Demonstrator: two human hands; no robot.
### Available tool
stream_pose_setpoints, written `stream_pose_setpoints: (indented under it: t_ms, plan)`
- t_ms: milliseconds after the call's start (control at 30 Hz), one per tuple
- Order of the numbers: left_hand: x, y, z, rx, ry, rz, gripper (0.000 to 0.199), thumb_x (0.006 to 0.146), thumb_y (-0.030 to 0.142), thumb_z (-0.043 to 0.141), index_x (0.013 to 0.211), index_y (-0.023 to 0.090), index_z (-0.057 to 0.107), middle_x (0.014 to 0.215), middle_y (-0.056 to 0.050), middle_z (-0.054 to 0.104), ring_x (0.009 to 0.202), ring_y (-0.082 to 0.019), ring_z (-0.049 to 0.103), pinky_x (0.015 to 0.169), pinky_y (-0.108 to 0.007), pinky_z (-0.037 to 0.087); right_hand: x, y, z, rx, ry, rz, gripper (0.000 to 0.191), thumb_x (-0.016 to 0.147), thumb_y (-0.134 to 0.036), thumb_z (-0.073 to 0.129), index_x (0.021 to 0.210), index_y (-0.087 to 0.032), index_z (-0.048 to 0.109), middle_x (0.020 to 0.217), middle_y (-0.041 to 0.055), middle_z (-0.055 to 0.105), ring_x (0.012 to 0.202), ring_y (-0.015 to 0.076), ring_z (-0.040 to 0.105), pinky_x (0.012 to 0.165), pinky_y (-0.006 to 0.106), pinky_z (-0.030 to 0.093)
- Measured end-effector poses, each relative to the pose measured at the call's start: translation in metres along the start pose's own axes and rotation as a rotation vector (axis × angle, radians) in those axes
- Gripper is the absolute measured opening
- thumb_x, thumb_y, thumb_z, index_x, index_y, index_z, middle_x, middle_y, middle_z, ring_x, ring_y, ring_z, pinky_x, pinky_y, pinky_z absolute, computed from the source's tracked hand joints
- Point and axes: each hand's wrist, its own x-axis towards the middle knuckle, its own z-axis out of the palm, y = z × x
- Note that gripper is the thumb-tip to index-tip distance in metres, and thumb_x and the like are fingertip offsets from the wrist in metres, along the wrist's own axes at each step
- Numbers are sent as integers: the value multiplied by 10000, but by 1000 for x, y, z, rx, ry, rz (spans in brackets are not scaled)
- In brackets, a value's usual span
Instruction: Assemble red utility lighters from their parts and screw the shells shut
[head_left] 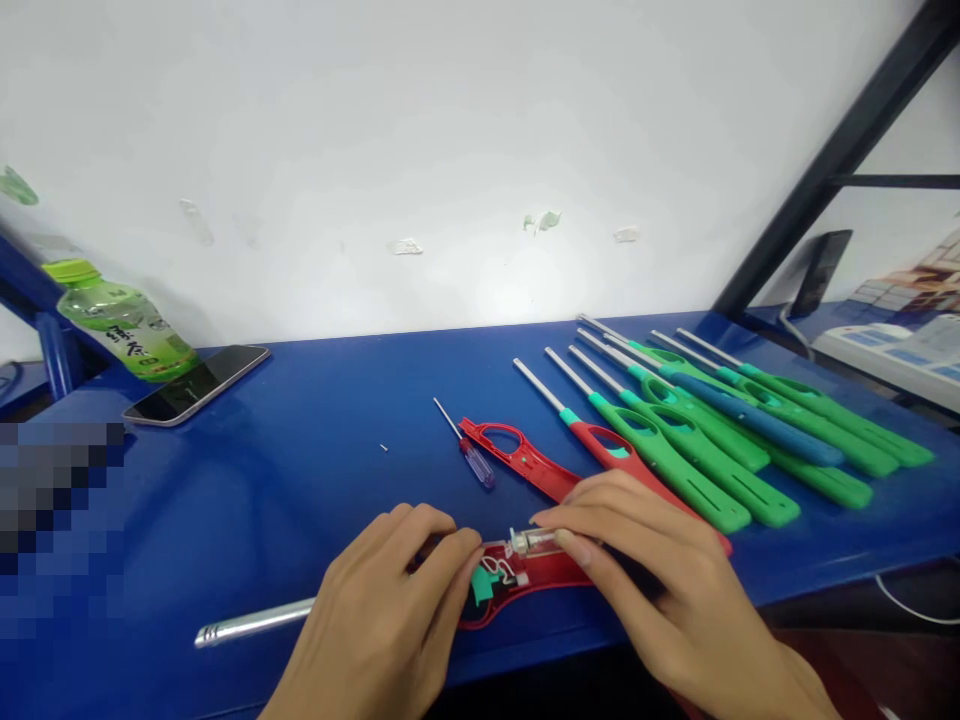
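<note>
An opened red gas lighter (555, 574) lies near the front table edge, its white wires and green trigger (481, 584) exposed. My left hand (386, 600) is closed around the lighter's front part, and the metal barrel (255, 621) sticks out to the left from under it. Between the thumb and fingers of my right hand (667, 570) is the clear fuel tank (536, 542), lying over the red shell; its right end is hidden by the fingers. Behind the hands rests the other red shell half (531, 464), beside a small purple-handled screwdriver (477, 464).
Several green lighters (720, 490), one blue lighter (757, 416) and a red lighter (611, 450) lie in a row on the right. A tiny screw (383, 447) sits mid-table. A phone (199, 385) and a bottle (127, 325) are at left, before the white wall (450, 150).
</note>
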Motion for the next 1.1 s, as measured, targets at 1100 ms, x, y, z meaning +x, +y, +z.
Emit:
stream_pose_setpoints:
  t_ms: [1100]
  plan:
    - [2, 2, -2, -71, 17, 65, 200, 1066, 62, 549, 1175, 196, 650, 995, -28, 696, 849, -172, 628, 768, -310, 539, -3, 3, 2, -20, 7, -65, 242, 1084, -137, 622, 1265, -237, 747, 1094, 7, 807, 1034, 157, 723, 985, 265, 581]
